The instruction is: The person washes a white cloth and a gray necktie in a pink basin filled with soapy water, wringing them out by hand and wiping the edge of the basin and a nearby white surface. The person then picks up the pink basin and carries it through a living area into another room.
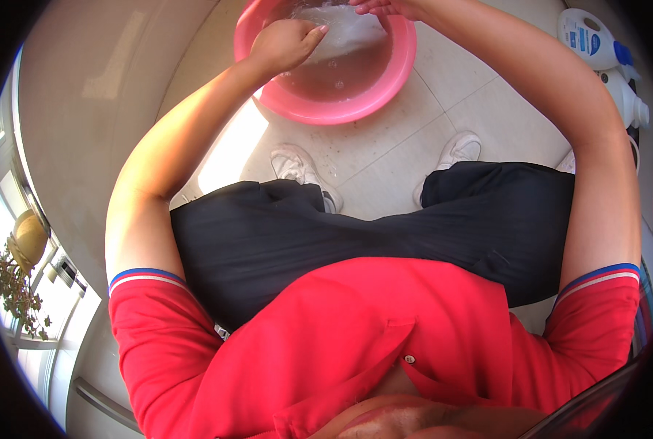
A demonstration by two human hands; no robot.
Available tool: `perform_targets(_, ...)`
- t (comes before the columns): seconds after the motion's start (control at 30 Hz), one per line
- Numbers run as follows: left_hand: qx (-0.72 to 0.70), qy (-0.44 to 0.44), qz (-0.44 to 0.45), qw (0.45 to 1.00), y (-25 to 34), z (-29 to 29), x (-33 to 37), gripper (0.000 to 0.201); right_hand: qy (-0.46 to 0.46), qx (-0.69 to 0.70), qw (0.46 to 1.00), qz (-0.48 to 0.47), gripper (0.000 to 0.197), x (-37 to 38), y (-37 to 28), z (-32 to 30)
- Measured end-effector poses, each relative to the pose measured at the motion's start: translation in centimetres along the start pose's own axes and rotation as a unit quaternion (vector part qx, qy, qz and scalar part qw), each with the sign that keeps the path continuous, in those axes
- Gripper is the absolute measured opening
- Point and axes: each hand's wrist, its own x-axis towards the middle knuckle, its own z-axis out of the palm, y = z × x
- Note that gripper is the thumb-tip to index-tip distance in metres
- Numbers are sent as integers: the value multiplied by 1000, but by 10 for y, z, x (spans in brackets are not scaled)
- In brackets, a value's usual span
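A pink round basin (370,108) stands on the floor in front of me, with cloudy brownish water (341,79) in it. In the water lies a soft white cloth-like thing (348,35), partly under the surface; its exact kind I cannot tell. My left hand (286,44) is over the basin's left side, fingers curled under and thumb reaching to the white thing's edge. What those fingers hold, if anything, is hidden. At the top edge of the view, my right hand (386,7) hangs over the basin's far right, fingers stretched leftward and partly cut off.
White plastic jugs (588,40), one with a blue cap, are at the far right. My knees (356,234) and white shoes (294,162) are close to the basin on pale floor tiles (392,157). Leftward are a pale curved wall (78,146) and a potted plant (16,282) by a window.
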Motion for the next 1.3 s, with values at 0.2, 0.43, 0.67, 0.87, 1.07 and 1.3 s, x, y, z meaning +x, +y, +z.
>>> perform_targets(0.2, 60, 14, 33, 998, -11, 19, -4, 32, -33, -34, 999, 14, 40, -3, -4, 9)
perform_targets(0.43, 49, 111, 34, 992, -11, -4, 8, 25, -47, -79, 996, -4, 31, 5, 6, 4)
perform_targets(0.67, -20, 74, -35, 996, -8, -14, 14, 43, -35, -65, 997, -2, 31, 6, 3, 1)
perform_targets(0.87, -112, 85, 15, 990, -8, -22, 12, 29, -31, -80, 996, 7, 33, 1, 3, 3)
perform_targets(1.07, -60, 149, 51, 986, -7, -16, 12, 18, -6, -61, 998, -6, 31, 9, 4, 1)
perform_targets(1.3, -115, 133, 21, 984, 8, -16, 11, 16, 15, -10, 1000, 15, 39, 12, 7, 4)
